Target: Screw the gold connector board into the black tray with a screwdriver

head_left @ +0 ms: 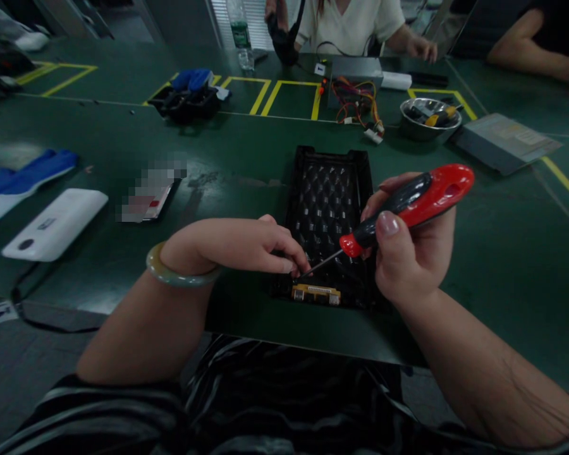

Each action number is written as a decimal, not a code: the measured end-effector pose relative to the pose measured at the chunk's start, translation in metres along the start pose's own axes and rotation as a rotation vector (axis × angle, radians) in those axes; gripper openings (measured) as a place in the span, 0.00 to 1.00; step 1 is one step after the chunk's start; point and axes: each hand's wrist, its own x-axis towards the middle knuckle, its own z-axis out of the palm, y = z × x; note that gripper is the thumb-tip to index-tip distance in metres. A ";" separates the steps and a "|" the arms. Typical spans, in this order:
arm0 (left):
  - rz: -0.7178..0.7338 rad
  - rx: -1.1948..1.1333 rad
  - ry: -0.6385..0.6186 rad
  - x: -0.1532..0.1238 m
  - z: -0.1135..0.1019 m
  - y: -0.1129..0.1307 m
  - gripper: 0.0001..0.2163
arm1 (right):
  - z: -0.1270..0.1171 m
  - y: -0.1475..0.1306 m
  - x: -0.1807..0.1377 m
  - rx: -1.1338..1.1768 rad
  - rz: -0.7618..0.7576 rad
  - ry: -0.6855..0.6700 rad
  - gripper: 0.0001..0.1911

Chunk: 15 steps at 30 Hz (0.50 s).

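Black casing (329, 196) sits on the tabletop (246, 148); right hand (415, 259) grips the screwdriver (408, 201), left hand (260, 245) is by its tip, can't tell if pinching. I'd push straight and gently, fingers clear.

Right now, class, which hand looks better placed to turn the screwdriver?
Probably the right hand: it grips the screwdriver, whose tip angles down at the near end of the black casing. The left hand is close beside the tip, so it seems better suited to steadying.
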 end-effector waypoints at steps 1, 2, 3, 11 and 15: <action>-0.004 -0.003 -0.001 0.000 0.000 0.000 0.13 | 0.000 0.000 0.000 -0.002 0.005 -0.001 0.14; -0.007 -0.005 -0.004 0.000 0.000 0.000 0.13 | 0.000 0.001 0.000 0.000 0.002 0.002 0.13; -0.010 -0.009 -0.007 0.000 0.000 0.000 0.13 | 0.000 0.001 0.000 0.004 -0.007 0.006 0.13; -0.005 -0.036 0.002 0.000 0.001 -0.004 0.14 | 0.000 0.000 -0.001 -0.008 -0.031 -0.017 0.14; -0.013 -0.043 0.003 -0.001 0.000 -0.002 0.14 | 0.000 -0.002 -0.002 0.013 -0.039 -0.076 0.15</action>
